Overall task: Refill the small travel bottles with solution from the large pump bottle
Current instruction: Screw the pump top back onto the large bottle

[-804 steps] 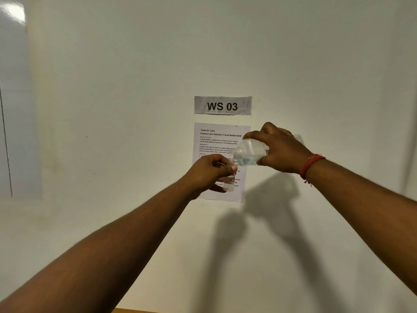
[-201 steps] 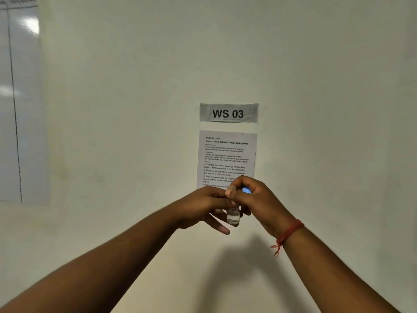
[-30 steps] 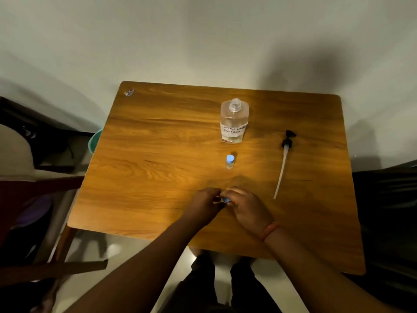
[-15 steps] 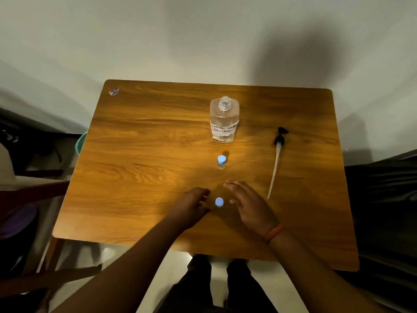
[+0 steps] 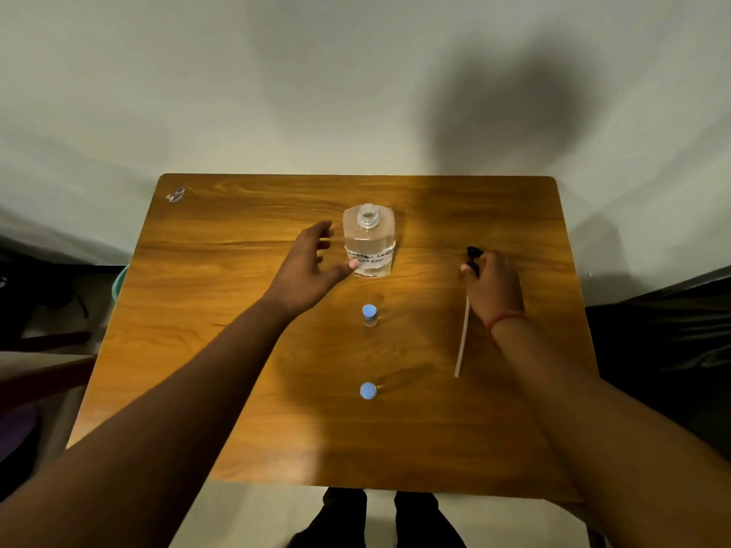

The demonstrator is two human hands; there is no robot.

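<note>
The large clear bottle [image 5: 369,243] stands upright at the table's far middle, its neck uncapped, liquid in its lower half and a handwritten label on the front. My left hand [image 5: 312,263] is spread open right beside it, thumb touching the label. Two small travel bottles with blue caps stand in line in front of it, one [image 5: 369,315] nearer the big bottle and one [image 5: 368,391] nearer me. The black pump head with its long white tube [image 5: 463,338] lies on the table at the right. My right hand [image 5: 492,288] is closed around the pump head.
The wooden table [image 5: 221,350] stands against a pale wall. A small wrapper scrap [image 5: 175,195] lies at its far left corner. A teal rim [image 5: 118,282] shows past the left edge, dark furniture sits on both sides, and my feet [image 5: 375,520] show below the near edge.
Both hands left the near travel bottle, which now stands alone. My left hand reached forward to the large bottle and my right hand went out to the pump head.
</note>
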